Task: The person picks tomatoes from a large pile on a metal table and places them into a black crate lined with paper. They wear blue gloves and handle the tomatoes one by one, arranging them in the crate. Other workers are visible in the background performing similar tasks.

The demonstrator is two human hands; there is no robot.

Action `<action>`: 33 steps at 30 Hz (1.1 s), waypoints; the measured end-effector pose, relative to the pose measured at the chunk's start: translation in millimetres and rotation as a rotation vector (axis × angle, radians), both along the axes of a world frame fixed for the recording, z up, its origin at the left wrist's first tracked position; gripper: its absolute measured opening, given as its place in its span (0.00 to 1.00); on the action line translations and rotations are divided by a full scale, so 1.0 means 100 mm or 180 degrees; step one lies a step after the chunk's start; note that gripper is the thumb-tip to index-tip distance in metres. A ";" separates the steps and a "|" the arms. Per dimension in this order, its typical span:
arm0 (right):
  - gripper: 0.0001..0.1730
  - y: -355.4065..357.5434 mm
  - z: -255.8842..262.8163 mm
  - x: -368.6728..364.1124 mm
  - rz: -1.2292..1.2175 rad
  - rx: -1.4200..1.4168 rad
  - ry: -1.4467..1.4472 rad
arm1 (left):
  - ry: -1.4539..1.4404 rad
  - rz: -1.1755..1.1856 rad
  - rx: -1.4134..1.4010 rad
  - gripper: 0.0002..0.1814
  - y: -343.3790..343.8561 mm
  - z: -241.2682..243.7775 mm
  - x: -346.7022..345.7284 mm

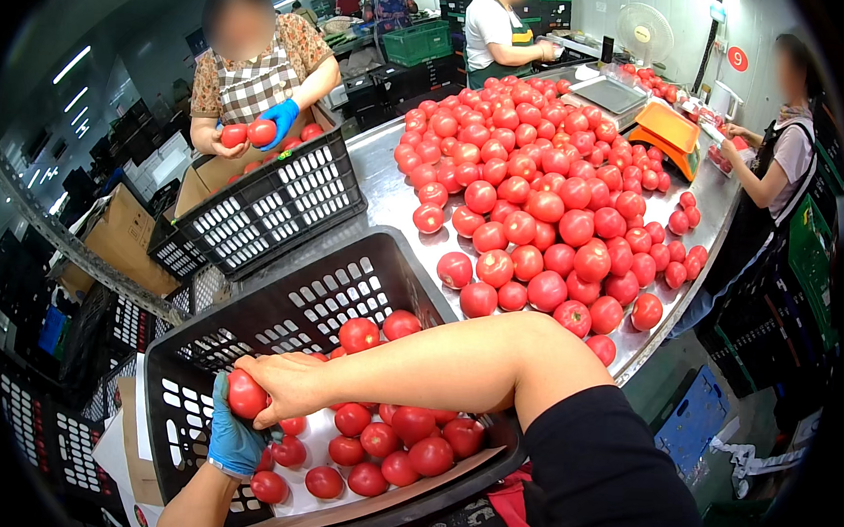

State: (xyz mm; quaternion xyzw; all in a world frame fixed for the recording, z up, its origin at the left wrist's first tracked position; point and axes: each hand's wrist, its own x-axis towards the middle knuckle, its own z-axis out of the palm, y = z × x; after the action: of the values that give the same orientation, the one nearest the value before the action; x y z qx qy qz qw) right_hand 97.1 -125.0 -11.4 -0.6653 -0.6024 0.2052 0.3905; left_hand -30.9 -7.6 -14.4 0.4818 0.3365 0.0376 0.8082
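In the head view, a red tomato (247, 394) is held between my two hands above the near black plastic crate (199, 349). My right hand (293, 388) is bare and grips it from the right. My left hand (236, 439), in a blue glove, cups it from the left and below. Loose tomatoes (380, 440) lie inside the crate on a pale liner, and cardboard shows along its near side. My right forearm crosses over the crate and hides part of its contents.
A large heap of tomatoes (538, 191) covers much of the metal table (390, 184). Across from me, a person holds two tomatoes over another black crate (276, 200). An orange scale (668, 129) stands at the far right, near another person. Stacked crates (79, 439) flank the left.
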 end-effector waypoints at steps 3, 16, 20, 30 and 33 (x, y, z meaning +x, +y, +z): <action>0.40 -0.01 0.05 0.01 0.0004 -0.0153 -0.0084 | -0.0009 -0.0180 0.0067 0.37 0.05 -0.04 -0.02; 0.37 -0.01 -0.04 -0.01 -0.0084 -0.0194 -0.0169 | -0.0039 -0.0494 0.1263 0.27 0.04 -0.10 -0.11; 0.38 0.00 -0.03 -0.02 -0.0127 -0.0108 -0.0022 | -0.0129 -0.0313 0.0853 0.28 0.11 -0.12 -0.12; 0.38 0.01 -0.06 -0.01 -0.0094 -0.0087 -0.0090 | 0.0033 -0.0497 0.0584 0.32 0.19 -0.13 -0.13; 0.38 0.03 -0.10 -0.01 -0.0081 -0.0020 -0.0150 | 0.0009 -0.0596 0.0745 0.31 0.10 -0.05 -0.13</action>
State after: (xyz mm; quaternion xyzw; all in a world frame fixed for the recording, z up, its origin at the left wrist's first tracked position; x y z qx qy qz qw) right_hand 96.0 -122.0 -21.5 -0.6788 -0.6023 0.1864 0.3766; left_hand -43.6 2.4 -19.7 0.6020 0.2845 0.0003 0.7461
